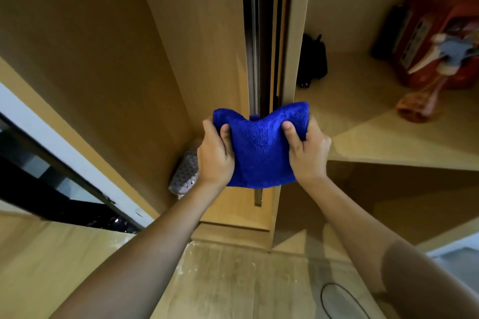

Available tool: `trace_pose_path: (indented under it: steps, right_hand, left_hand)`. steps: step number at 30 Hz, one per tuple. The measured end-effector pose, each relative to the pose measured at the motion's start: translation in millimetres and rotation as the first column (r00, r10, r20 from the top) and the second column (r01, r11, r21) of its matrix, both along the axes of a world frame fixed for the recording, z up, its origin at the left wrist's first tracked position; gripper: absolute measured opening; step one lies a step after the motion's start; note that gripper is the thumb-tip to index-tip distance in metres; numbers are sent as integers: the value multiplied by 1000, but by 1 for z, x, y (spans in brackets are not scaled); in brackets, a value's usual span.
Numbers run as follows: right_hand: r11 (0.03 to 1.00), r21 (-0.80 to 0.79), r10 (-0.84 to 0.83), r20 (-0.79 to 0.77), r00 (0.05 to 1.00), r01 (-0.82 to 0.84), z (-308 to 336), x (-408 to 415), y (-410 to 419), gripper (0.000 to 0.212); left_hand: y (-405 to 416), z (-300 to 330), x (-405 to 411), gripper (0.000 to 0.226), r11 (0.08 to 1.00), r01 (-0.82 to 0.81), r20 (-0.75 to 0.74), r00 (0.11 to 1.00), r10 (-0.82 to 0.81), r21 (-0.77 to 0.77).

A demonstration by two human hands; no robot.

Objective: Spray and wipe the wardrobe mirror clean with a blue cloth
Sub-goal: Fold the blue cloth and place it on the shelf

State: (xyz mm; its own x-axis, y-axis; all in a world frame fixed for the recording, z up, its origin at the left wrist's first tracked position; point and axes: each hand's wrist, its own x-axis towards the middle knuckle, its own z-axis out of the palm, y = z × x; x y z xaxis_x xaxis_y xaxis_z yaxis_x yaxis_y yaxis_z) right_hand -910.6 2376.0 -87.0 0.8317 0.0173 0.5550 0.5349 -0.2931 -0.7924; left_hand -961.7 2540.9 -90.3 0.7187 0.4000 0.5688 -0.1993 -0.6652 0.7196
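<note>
A folded blue cloth [260,147] is held out in front of me with both hands. My left hand [215,155] grips its left edge, thumb on top. My right hand [307,150] grips its right edge the same way. The cloth hangs in front of the dark edge of a sliding wardrobe door [261,33], between two wooden panels. A mirror surface [46,163] with a white and dark frame shows at the lower left, reflecting dark shapes. No spray bottle is clearly in view.
An open wardrobe shelf [388,124] on the right holds a red box [438,33], a black object [313,59] and an orange item [420,103]. A grey perforated object [185,176] lies below my left hand. A black cable loop [337,300] lies on the wooden floor.
</note>
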Motion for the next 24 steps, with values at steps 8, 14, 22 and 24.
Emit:
trace_pose_path:
  steps: [8, 14, 22, 24]
  right_hand:
    - [997, -49, -62, -28, 998, 61, -101, -5, -5, 64]
    - [997, -57, -56, -20, 998, 55, -163, -4, -5, 81]
    - [993, -106, -69, -157, 985, 53, -206, -13, -9, 61]
    - [992, -122, -59, -215, 975, 33, -203, -20, -13, 65]
  left_hand:
    - [0, -104, -1, 68, 999, -19, -2, 1000, 19, 26]
    - [-2, -166, -1, 67, 1000, -4, 0, 1000, 4, 22]
    - [-6, -215, -7, 51, 1000, -19, -56, 998, 18, -14]
    - [-8, -215, -14, 48, 999, -29, -107, 994, 24, -44]
